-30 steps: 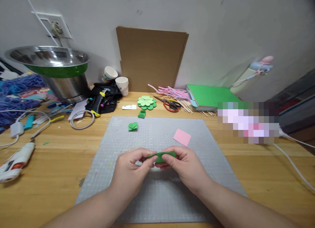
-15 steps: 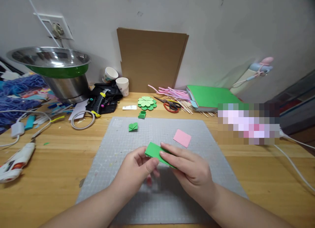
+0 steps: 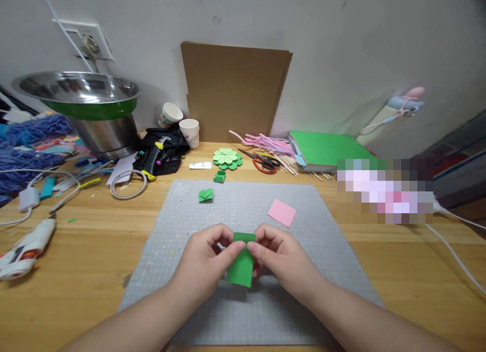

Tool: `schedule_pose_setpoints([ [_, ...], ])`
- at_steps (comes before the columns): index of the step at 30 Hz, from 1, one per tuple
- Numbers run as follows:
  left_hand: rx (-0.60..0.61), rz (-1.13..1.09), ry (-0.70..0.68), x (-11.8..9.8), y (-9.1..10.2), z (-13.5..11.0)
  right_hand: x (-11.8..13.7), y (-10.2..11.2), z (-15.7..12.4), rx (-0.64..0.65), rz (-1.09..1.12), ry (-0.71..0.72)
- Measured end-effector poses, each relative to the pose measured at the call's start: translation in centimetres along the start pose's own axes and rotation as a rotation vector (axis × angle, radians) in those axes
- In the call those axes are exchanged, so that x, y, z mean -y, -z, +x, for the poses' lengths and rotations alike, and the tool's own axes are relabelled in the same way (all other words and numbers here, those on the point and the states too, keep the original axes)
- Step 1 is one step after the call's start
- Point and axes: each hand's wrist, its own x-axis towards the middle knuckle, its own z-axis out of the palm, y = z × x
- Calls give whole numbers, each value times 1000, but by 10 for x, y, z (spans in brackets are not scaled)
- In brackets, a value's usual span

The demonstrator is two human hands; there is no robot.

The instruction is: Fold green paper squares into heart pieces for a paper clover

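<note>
Above the grey cutting mat [image 3: 326, 240], near its middle, the left hand [image 3: 207, 253] and right hand [image 3: 286, 253] pinch a green paper [image 3: 241, 271] by its sides, both thumbs on the near face. I'd call this a folding step; next, it seems, edges need lining up before the crease is pressed. Pink paper [image 3: 282, 213] lies on the mat's far right part.

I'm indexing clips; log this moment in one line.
left hand: holding green paper; right hand: same paper; pink paper: on mat
</note>
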Motion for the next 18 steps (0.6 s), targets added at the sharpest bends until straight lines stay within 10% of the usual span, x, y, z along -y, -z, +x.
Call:
schedule_pose_setpoints([
  [18,161,-567,261,-6,5,4,0,1,-1,48,242,-54],
])
